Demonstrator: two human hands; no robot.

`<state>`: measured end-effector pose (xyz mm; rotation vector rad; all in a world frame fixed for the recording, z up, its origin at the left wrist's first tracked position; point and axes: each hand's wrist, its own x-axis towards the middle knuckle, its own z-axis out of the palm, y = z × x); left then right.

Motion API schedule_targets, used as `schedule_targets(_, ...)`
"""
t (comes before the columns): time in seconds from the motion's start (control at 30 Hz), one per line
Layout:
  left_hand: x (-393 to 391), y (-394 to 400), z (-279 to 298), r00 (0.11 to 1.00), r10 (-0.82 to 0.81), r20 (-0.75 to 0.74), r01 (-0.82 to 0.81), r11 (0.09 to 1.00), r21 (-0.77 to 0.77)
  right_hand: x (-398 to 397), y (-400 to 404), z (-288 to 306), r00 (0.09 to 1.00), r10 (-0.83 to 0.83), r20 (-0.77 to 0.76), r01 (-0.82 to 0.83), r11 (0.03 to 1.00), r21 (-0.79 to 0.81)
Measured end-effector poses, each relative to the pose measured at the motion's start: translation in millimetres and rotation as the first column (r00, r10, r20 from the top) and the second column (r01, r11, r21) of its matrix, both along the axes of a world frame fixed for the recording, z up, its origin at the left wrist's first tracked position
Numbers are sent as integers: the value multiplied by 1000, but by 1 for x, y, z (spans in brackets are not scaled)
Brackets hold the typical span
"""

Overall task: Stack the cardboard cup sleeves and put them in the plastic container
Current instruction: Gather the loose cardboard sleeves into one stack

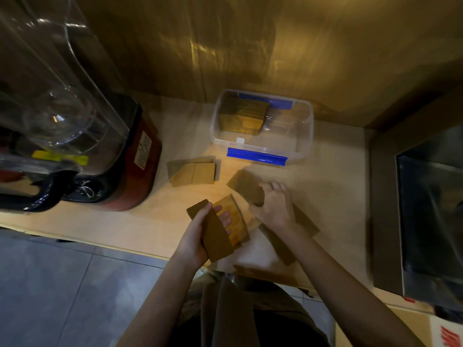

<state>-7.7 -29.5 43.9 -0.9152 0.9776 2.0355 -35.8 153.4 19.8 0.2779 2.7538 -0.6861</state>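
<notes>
Presently, gathering is in hand. The left hand [198, 234] grasps a stack of cup sleeves [218, 234] over the worktop's [325, 176] front edge; the right hand [274, 204] closes on a loose sleeve [246, 185] lying beside it. Another small pile [193, 171] lies toward the blender [105, 151]. The plastic container [304, 136], at the back edge, already holds some sleeves [241, 116]. Next move, probably: align this sleeve onto the held stack.

Both bare forearms reach forward from the bottom of the view. The left hand [200, 231] is closed, thumb on top and fingers curled underneath. The right hand [273, 205] is palm down, fingers bent, a little further forward.
</notes>
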Motion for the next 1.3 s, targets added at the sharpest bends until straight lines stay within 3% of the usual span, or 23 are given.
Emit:
schedule_targets(0.1, -1, 4, 1, 1000, -3, -9, 3, 999, 37, 15, -11, 27, 989, -147, 6, 143, 951, -276)
schedule_targets(0.2, 1, 5, 2, 995, -29, -94, 39, 993, 110, 39, -28, 46, 962, -264, 69, 253, 769, -587)
schedule_targets(0.3, 5, 7, 4, 979, -80, -188, 107, 984, 139, 62, -42, 46, 960, -266, 88, 240, 617, -750)
schedule_targets(0.37, 6, 11, 4, 983, -46, -176, 75, 984, 164, 72, -48, 42, 964, -245, 104, 236, 605, -760)
schedule_targets(0.57, 4, 26, 2, 978, -15, -206, 63, 972, 228, 92, -52, 33, 979, -194, -65, 121, 806, -579)
schedule_targets(0.77, 7, 30, -1, 981, -49, -185, 95, 965, 245, 97, -39, 38, 995, -97, -26, 70, 852, -519)
schedule_targets(0.83, 7, 29, -2, 974, -108, -201, 149, 968, 202, 95, -28, 37, 988, -150, 31, 138, 786, -603)
schedule_targets(0.93, 9, 30, -3, 969, -162, -189, 193, 968, 162, 88, -5, 26, 920, -361, 151, 348, 580, -736)
schedule_targets(0.97, 10, 31, -3, 972, -161, -172, 190, 967, 168, 86, 3, 18, 890, -435, 138, 393, 577, -715)
schedule_targets(1.03, 9, 32, -4, 980, -151, -130, 173, 968, 181, 86, 22, -1, 852, -522, 36, 452, 700, -552)
schedule_targets(1.13, 10, 31, -7, 981, -154, -116, 175, 965, 197, 88, 45, -24, 912, -409, -9, 405, 905, -129)
schedule_targets(1.2, 11, 30, -10, 980, -156, -124, 180, 960, 215, 90, 54, -32, 946, -317, 67, 316, 948, 35)
schedule_targets(1.3, 11, 28, -14, 977, -176, -119, 199, 954, 226, 93, 57, -39, 956, -263, 131, 248, 961, 122)
